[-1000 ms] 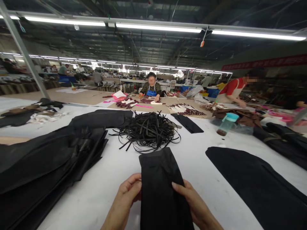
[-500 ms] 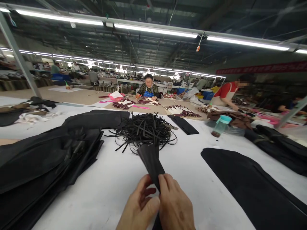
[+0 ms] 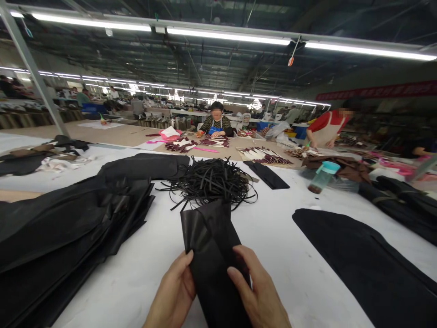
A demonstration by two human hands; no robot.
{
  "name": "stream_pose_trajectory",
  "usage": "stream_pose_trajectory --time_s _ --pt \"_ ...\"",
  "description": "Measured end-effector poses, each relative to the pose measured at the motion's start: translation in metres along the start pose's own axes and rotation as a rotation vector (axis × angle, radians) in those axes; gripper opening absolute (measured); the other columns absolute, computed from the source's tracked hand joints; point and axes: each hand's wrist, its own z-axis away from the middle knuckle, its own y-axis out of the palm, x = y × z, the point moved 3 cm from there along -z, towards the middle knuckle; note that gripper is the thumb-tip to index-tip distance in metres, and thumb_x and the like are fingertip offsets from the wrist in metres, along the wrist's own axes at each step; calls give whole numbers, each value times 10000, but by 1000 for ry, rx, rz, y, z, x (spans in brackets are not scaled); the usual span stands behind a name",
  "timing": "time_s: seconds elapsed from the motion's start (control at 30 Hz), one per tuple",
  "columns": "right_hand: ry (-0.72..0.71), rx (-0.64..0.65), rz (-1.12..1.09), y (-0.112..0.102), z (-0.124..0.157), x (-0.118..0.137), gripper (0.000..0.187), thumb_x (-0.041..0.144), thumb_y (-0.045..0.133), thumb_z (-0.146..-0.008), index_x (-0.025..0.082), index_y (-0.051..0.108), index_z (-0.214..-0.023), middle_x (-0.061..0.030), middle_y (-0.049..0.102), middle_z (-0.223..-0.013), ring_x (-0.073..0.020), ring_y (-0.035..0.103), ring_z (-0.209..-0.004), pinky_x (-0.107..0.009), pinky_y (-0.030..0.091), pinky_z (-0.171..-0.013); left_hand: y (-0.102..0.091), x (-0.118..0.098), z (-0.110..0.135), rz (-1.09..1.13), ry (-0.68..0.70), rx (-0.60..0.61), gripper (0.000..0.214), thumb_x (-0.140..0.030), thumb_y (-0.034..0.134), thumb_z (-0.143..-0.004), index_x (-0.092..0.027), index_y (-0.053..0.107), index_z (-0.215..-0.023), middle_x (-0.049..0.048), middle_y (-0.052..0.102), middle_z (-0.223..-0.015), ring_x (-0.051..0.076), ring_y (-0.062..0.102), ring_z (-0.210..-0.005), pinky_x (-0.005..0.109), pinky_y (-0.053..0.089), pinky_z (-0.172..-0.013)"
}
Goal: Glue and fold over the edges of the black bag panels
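Between my hands is a bundle of black fabric pieces (image 3: pixel 213 255), its far end fanned out toward a heap of black strips (image 3: pixel 215 182). My left hand (image 3: pixel 177 284) grips the bundle's left edge, thumb on top and fingers beneath. On the right edge, my right hand (image 3: pixel 254 284) closes around the fabric with thumb and forefinger on its upper face; its other fingers are partly hidden. The near end of the bundle runs out of view at the bottom.
Stacked black fabric panels (image 3: pixel 68 228) lie at left, and a dark cut panel (image 3: pixel 358 259) at right. A teal-lidded bottle (image 3: pixel 323 176) stands behind it, near a folded black piece (image 3: pixel 268 175). Across the table a person (image 3: pixel 216 123) handles maroon pieces; another person (image 3: pixel 329 127) works farther right.
The black bundle, narrow and edge-on before, now lies broader and flatter. My hands have moved apart to its two sides. The view has shifted slightly.
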Motion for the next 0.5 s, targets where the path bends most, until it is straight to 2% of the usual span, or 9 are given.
stream_pose_trajectory --time_s 0.07,0.13,0.17,0.2,0.27,0.33,0.37,0.43,0.5 --pt "118 153 -180 5 -2 8 405 497 500 -826 219 599 -1102 -65 661 -992 -239 605 -921 -307 476 -789 -2 -1 -5 32 -34 11 263 -258 554 -828 -143 654 -1041 81 697 -1030 261 606 -1039 384 458 -926" --pt "84 329 -260 18 3 16 346 497 509 -822 211 625 -980 -26 664 -805 -199 616 -749 -252 474 -636 -4 1 -10 46 -30 4 252 -247 525 -843 -131 658 -1024 80 692 -1047 256 588 -1071 377 435 -958" --pt "15 348 -242 25 6 19 307 483 529 -815 215 628 -926 -12 656 -755 -184 611 -696 -232 459 -583 -6 2 -13 45 -17 -4 254 -246 515 -848 -126 656 -1021 82 684 -1069 253 573 -1094 371 421 -975" --pt "-77 309 -179 32 9 21 264 459 545 -811 222 627 -894 -4 652 -729 -175 606 -660 -220 443 -545 -7 4 -15 34 1 -15 265 -257 505 -854 -123 650 -1030 87 669 -1102 252 554 -1121 368 407 -991" --pt "-289 102 48 42 16 25 177 370 536 -832 241 622 -918 -5 657 -737 -162 608 -614 -209 430 -510 -10 9 -16 -24 39 -61 328 -328 486 -872 -132 609 -1103 95 620 -1193 251 500 -1185 373 372 -1024" --pt "-470 -123 328 49 21 30 198 248 479 -856 244 604 -1010 -13 656 -741 -143 600 -540 -207 418 -476 -14 9 -12 -138 120 -180 439 -441 474 -872 -164 529 -1208 96 547 -1290 248 437 -1244 387 327 -1056" --pt "-540 -193 454 53 23 33 237 187 453 -854 234 595 -1037 -15 649 -725 -133 586 -492 -209 404 -446 -15 7 -8 -207 180 -249 495 -492 483 -857 -182 493 -1242 96 514 -1324 248 414 -1261 392 310 -1067" --pt "-643 -274 636 58 25 40 289 96 421 -832 206 592 -1038 -13 628 -674 -120 551 -421 -216 367 -395 -14 -1 2 -330 291 -331 582 -553 537 -801 -202 472 -1261 102 495 -1340 262 415 -1257 399 311 -1063" --pt "-712 -305 707 63 27 47 295 49 416 -815 190 599 -998 -8 602 -624 -118 535 -401 -220 349 -379 -10 -7 9 -422 309 -293 612 -523 642 -730 -191 512 -1227 113 543 -1288 283 459 -1218 386 348 -1036"
